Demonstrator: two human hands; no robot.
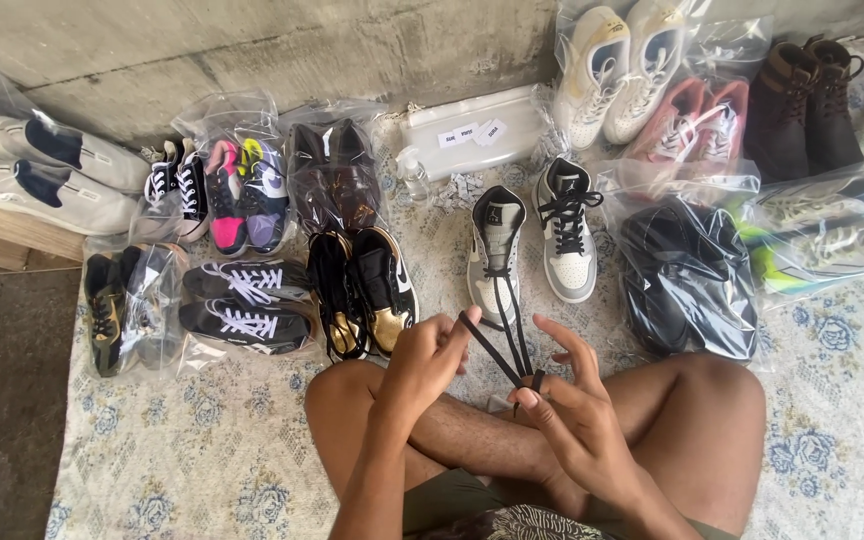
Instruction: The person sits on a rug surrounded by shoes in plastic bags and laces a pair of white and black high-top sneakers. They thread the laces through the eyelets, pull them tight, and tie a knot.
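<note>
While the person sits cross-legged on a flowered rug [182, 460], both hands work a black lace [504, 345] above the knees. The left hand [427, 365] is closed, pinching the lace's upper run at about 11 o'clock from the right hand [567, 405]. The right hand's thumb and forefinger are clamped on the two lace ends where they meet, the other fingers spread apart. From there the lace runs toward 12 o'clock into a grey and white high-top [495, 250] standing just beyond the hands. Its mate [566, 230], fully laced, stands just beside it at 2 o'clock. At 10 o'clock from the hands lie black and gold shoes [362, 290], then black shoes with white laces [245, 305]. At 2 o'clock a bag of black shoes [687, 275] lies on the rug. Farther off, along the concrete wall [252, 50], more bagged pairs lie in a row, white sneakers [622, 70] at 1 o'clock.
</note>
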